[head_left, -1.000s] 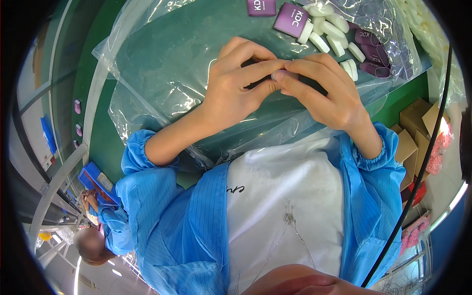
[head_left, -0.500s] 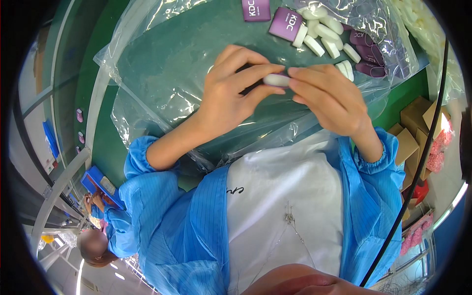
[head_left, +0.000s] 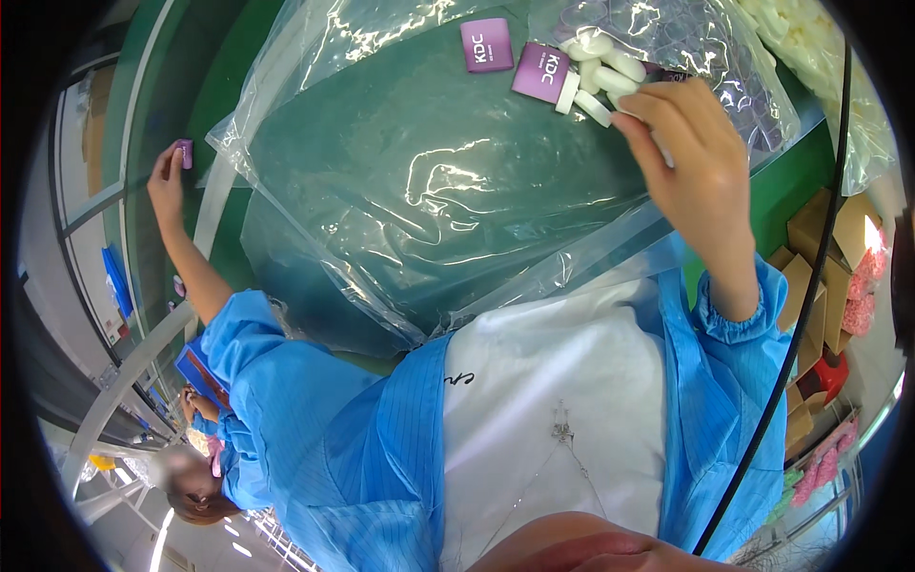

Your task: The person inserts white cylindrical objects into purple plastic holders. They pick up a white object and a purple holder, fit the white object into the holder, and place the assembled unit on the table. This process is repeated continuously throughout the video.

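Note:
At the far left my left hand (head_left: 167,181) is closed on a small purple case (head_left: 185,153), held between thumb and fingers at the table edge. My right hand (head_left: 694,153) is at the upper right, its thumb and forefinger pinched at the end of a white oval piece (head_left: 593,109). Several more white oval pieces (head_left: 624,65) lie in a heap by its fingertips, partly covered by the hand. Just left of the heap lies a purple case (head_left: 541,72) with a white part (head_left: 567,93) at one end. Another purple case (head_left: 487,45) lies farther left.
Clear plastic sheeting (head_left: 381,181) covers the green table, with a clear bag (head_left: 753,95) at upper right. Cardboard boxes (head_left: 810,248) stand at the right, behind a black cable (head_left: 810,315). Another person (head_left: 214,458) in blue sits at lower left.
My hands have parted from the white-ended piece they held together at the middle. The left has swung far left with a purple case; the right has moved up to the white heap.

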A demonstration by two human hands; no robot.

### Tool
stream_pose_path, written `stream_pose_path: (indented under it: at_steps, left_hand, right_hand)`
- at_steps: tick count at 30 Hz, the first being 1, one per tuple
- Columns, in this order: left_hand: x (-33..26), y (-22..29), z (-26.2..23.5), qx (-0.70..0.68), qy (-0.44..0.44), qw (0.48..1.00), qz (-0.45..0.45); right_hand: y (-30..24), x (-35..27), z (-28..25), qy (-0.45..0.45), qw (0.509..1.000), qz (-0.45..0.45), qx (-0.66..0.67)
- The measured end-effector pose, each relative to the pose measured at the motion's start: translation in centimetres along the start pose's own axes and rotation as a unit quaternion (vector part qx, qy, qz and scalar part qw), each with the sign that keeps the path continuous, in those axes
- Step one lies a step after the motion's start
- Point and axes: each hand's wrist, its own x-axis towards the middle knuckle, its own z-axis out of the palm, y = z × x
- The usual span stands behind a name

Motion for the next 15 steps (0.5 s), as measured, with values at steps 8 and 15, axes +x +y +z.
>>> stream_pose_path:
  at_steps: [8, 15]
  left_hand:
    - [-5.9, 25.0, 8.6, 0.125, 0.230, 0.928, 0.266]
    - [-12.2, 41.7, 17.7, 0.013, -0.126, 0.915, 0.383]
  right_hand:
    - [-2.2, -1.1, 2.0, -0.044, 0.998, 0.021, -0.033]
    - [-1.9, -1.9, 2.3, -0.056, 0.998, 0.008, -0.003]
